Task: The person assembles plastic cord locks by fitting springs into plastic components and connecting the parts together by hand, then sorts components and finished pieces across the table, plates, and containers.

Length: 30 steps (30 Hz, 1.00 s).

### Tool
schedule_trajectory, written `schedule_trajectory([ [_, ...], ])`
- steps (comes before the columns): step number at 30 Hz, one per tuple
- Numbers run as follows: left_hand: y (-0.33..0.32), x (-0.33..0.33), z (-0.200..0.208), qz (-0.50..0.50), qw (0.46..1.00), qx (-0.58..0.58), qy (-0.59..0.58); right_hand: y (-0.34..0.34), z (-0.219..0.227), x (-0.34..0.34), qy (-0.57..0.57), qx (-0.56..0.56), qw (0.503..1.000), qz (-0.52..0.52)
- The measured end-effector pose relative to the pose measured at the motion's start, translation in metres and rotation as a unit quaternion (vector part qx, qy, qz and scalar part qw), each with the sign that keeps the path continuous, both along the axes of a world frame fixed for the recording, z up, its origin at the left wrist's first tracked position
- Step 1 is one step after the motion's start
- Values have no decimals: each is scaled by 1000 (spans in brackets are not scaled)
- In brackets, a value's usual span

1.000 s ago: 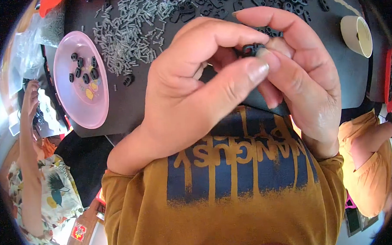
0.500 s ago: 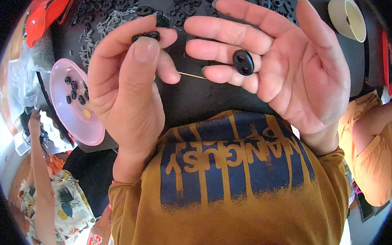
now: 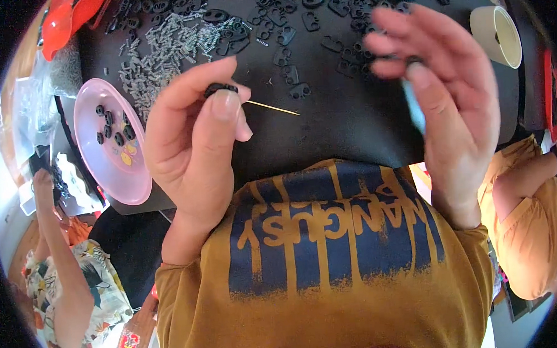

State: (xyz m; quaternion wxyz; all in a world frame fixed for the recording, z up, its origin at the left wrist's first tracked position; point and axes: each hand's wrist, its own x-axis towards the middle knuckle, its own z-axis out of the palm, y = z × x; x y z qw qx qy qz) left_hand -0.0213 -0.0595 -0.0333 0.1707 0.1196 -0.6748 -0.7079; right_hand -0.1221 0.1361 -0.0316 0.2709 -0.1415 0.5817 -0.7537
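My left hand [image 3: 193,134] is closed, pinching a small black cord lock part [image 3: 221,88] between thumb and forefinger. A thin, pale yellow stick [image 3: 275,107] juts out to the right from the same fingers; its held end is hidden. Over the table's right side, my right hand [image 3: 452,98] is blurred by motion. Its thumb meets the fingers around a black cord lock [image 3: 414,60], of which only a dark sliver shows. Beyond the left fingertips lies a heap of small metal springs [image 3: 167,51]. Loose black cord lock parts [image 3: 312,20] are scattered across the far side.
A pink bowl [image 3: 143,180] with several black pieces and some yellow bits stands left. At the far right is a cream cup [image 3: 480,31]; a red container [image 3: 67,24] is at the far left. Other people's arms show at left [image 3: 65,264] and right [image 3: 524,182].
My right hand has drawn up and turned from an open palm bearing an oval two-hole cord lock to a thumb-to-finger pinch. My left hand has shifted slightly right and down.
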Motion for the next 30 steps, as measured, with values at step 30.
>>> schedule_trajectory([
  [30, 5, 24, -8, -38, 963, -234, 125, -26, 17, 12, 613, 418, 669, 48],
])
